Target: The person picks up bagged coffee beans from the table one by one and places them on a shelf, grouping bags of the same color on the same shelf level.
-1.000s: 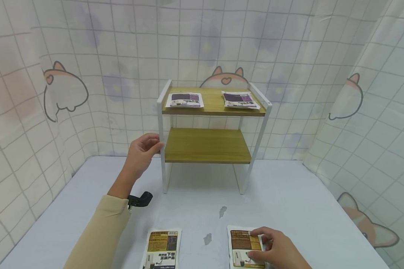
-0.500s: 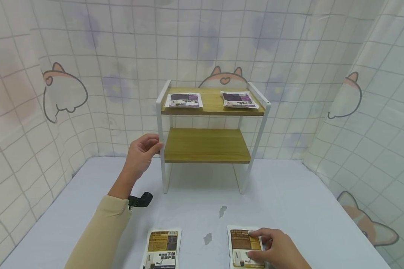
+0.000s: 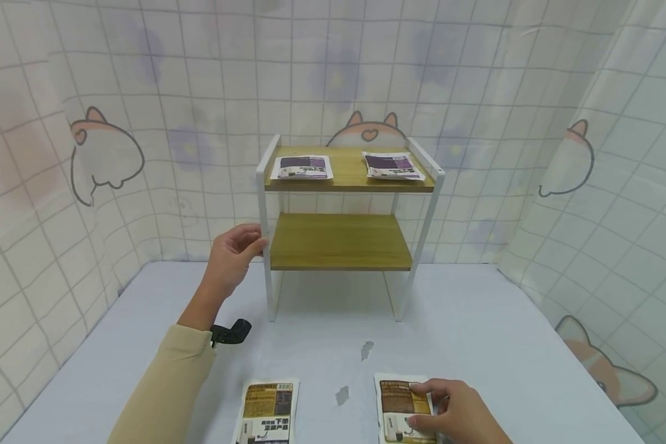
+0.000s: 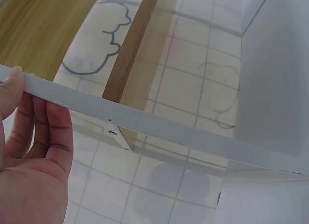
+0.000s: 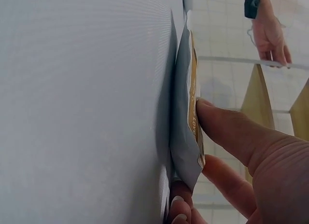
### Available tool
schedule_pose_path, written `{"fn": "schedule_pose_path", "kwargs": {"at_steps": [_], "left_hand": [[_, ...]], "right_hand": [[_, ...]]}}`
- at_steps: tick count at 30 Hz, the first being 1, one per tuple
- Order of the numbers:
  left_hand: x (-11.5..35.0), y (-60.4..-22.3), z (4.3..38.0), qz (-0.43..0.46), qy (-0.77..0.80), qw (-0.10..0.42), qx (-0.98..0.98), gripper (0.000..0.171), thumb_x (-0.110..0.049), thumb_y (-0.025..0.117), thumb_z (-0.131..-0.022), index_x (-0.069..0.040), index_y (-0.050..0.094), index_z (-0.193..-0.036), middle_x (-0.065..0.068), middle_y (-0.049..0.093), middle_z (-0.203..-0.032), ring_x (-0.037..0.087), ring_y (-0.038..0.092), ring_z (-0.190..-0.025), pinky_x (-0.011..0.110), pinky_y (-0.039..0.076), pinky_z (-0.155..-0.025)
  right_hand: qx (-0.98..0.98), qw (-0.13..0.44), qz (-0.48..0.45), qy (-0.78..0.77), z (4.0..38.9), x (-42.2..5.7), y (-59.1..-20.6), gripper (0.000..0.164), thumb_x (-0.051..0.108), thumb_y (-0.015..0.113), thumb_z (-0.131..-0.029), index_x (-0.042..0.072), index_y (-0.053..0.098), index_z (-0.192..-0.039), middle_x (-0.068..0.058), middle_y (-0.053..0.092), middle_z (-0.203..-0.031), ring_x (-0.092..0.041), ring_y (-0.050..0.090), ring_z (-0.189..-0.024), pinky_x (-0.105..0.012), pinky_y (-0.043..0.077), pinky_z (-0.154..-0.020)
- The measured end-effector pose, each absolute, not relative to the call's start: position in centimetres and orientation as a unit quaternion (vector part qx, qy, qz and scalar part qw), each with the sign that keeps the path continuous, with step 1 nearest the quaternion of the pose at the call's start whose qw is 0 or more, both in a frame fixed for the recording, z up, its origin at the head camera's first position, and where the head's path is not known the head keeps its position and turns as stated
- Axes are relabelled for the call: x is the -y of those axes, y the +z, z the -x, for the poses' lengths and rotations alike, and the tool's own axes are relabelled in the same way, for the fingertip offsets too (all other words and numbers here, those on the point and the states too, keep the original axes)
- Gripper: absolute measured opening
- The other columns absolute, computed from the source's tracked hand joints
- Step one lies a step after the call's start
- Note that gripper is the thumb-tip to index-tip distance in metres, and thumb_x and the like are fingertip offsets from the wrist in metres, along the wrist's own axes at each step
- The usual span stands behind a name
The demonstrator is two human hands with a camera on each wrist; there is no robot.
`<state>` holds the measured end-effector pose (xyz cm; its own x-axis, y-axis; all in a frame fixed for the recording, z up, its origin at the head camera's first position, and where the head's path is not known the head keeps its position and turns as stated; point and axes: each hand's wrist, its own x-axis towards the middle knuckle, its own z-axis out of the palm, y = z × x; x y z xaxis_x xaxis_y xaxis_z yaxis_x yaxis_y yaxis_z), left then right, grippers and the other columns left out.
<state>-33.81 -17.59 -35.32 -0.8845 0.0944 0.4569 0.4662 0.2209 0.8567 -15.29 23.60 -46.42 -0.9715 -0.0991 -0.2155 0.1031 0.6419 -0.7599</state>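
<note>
My left hand [image 3: 230, 259] pinches the white left upright of a two-tier shelf rack [image 3: 341, 242], thumb in front and fingers behind. In the left wrist view the thumb [image 4: 10, 91] lies over the white frame bar [image 4: 145, 120], with the fingers curled beneath it. At the front right, my right hand [image 3: 457, 410] grips the right edge of a brown-and-gold foil packet [image 3: 399, 401] lying on the table. The right wrist view shows my thumb [image 5: 231, 130] on the printed face of the packet [image 5: 182, 113] and fingertips tucked at its underside edge.
A second gold-brown packet [image 3: 266, 410] lies at the front left. On the rack's top board are purple-and-white packets, one on the left [image 3: 302, 168] and some on the right [image 3: 393, 166]. Two grey torn patches [image 3: 367, 350] mark the white table [image 3: 477, 345]. A grid-patterned curtain [image 3: 227, 74] surrounds it.
</note>
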Motion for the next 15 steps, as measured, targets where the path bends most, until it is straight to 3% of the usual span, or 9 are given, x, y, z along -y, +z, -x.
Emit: {"fn": "schedule_pose_path", "kwargs": {"at_steps": [15], "left_hand": [[17.82, -35.4, 33.82, 0.191, -0.599, 0.152, 0.762, 0.039, -0.027, 0.07, -0.098, -0.005, 0.066, -0.13, -0.003, 0.072, -0.108, 0.013, 0.068, -0.1, 0.018, 0.056, -0.089]], "right_hand": [[-0.904, 0.117, -0.007, -0.411, 15.24, -23.35, -46.46, 0.065, 0.043, 0.092, -0.071, 0.01, 0.074, -0.124, 0.001, 0.064, -0.084, -0.017, 0.055, -0.076, -0.029, 0.047, -0.063]]}}
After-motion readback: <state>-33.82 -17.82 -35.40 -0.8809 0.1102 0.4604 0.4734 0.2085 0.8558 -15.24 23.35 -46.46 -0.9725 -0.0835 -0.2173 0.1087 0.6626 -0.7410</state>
